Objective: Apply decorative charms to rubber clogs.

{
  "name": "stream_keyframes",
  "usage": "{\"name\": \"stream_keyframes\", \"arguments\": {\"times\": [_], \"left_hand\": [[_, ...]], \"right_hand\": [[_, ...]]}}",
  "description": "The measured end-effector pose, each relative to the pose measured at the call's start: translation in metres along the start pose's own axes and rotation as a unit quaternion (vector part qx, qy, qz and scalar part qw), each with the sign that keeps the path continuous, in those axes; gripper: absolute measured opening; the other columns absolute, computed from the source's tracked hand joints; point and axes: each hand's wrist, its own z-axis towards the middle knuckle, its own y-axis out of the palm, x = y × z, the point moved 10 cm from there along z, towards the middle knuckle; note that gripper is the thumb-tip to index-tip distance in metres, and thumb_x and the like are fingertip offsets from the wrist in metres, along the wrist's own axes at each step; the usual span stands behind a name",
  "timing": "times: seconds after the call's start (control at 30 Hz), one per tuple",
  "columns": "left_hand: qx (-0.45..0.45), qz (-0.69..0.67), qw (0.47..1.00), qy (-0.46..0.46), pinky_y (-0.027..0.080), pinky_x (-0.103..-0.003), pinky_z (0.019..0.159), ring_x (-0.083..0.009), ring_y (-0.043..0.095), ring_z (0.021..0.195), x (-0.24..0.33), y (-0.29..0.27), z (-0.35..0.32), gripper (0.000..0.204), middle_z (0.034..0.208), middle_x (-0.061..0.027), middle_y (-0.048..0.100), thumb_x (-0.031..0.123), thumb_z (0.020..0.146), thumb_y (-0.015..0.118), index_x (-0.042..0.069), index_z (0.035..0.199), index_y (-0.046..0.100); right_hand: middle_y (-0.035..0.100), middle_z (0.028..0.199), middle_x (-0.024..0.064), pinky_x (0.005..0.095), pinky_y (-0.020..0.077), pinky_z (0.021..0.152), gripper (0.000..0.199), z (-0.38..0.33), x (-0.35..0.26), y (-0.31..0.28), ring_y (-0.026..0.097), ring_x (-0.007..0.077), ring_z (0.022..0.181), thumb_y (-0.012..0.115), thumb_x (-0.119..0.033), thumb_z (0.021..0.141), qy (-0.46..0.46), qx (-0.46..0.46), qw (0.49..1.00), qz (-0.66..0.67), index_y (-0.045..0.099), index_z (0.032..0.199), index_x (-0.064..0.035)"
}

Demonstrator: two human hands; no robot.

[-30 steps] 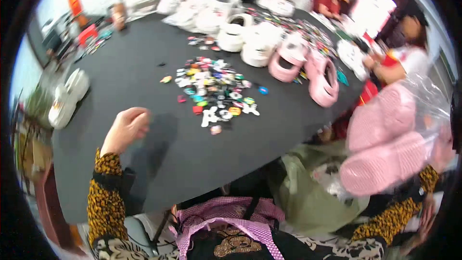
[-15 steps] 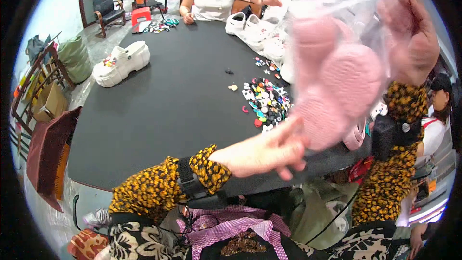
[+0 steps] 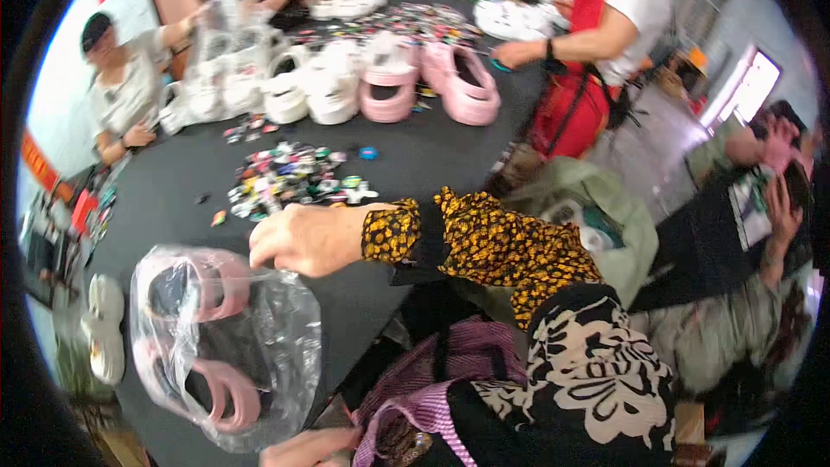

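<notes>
Our right hand [image 3: 304, 239] curls by the clear bag [image 3: 294, 329], our left hand [image 3: 311, 450] near its bottom — gripping or not, we can't tell (pink shoes [image 3: 229, 285] inside, tabletop [image 3: 432, 156] beneath).

Counted on the one worktop [image 3: 169, 177]: one clear plastic bag [image 3: 298, 324] containing two pink shoes [image 3: 229, 287], a further two pink shoes [image 3: 472, 97] standing unbagged in the far row, and two unbagged white shoes [image 3: 333, 95] directly beside these. The bagged white shoes [image 3: 226, 91] at the row's left end overlap too closely for a firm count. Small charms number one main heap [image 3: 285, 175], its pieces too many to count, one separate blue charm [image 3: 369, 153] to its right and two loose pieces [image 3: 218, 218] to its left.
</notes>
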Motion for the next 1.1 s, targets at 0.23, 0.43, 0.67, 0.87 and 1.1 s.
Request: {"name": "stream_keyframes", "arguments": {"times": [0.23, 0.43, 0.67, 0.87, 1.1], "left_hand": [[0.473, 0.09, 0.875, -0.045, 0.049, -0.037, 0.081, -0.0265, 0.062, 0.089, -0.021, -0.096, -0.035, 0.035, 0.098, -0.0197, 0.065, 0.02, 0.098, 0.046, -0.011, 0.11, 0.058], [0.547, 0.268, 0.779, -0.147, 0.04, -0.032, 0.096, -0.0219, 0.055, 0.108, -0.045, -0.133, -0.052, 0.031, 0.116, -0.0126, 0.06, 0.014, 0.096, 0.047, -0.003, 0.12, 0.057], [0.535, 0.265, 0.788, -0.149, 0.047, -0.029, 0.082, -0.018, 0.06, 0.093, -0.066, -0.172, -0.069, 0.026, 0.109, -0.0124, 0.063, 0.003, 0.087, 0.058, -0.003, 0.112, 0.061], [0.508, 0.35, 0.775, -0.134, 0.047, -0.034, 0.085, -0.031, 0.06, 0.101, -0.056, -0.17, -0.1, 0.028, 0.111, -0.0172, 0.06, 0.009, 0.084, 0.061, 0.0, 0.11, 0.061], [0.519, 0.409, 0.718, -0.216, 0.041, -0.036, 0.097, -0.0321, 0.053, 0.116, -0.077, -0.168, -0.181, 0.036, 0.123, -0.018, 0.056, 0.013, 0.083, 0.064, 0.001, 0.116, 0.058]], "right_hand": [[0.065, 0.079, 0.0063, 0.0249, 0.0525, 0.062, 0.027, -0.299, 0.099, -0.199, 0.061, 0.0109, 0.069, 0.043, -0.002, 0.09, 0.376, 0.433, 0.819, 0.008, 0.061, 0.11, -0.0021], [0.056, 0.069, 0.0055, 0.0285, 0.0417, 0.045, 0.028, -0.544, 0.136, -0.215, 0.051, 0.0137, 0.053, 0.053, -0.008, 0.079, 0.562, 0.591, 0.57, 0.101, 0.061, 0.105, -0.0008], [0.055, 0.076, 0.0022, 0.0227, 0.0417, 0.049, 0.042, -0.356, 0.08, -0.223, 0.049, 0.008, 0.057, 0.054, -0.016, 0.086, 0.436, 0.451, 0.778, 0.031, 0.051, 0.123, 0.0033], [0.058, 0.082, -0.0001, 0.021, 0.0453, 0.064, 0.021, -0.106, -0.012, -0.131, 0.055, 0.0069, 0.074, 0.047, -0.004, 0.093, 0.268, 0.201, 0.941, 0.044, 0.063, 0.107, -0.0019], [0.062, 0.095, 0.0163, 0.0384, 0.0504, 0.081, 0.025, 0.016, -0.102, 0.061, 0.061, 0.033, 0.087, 0.054, 0.003, 0.076, -0.058, -0.142, 0.988, 0.013, 0.062, 0.099, -0.0002]]}}
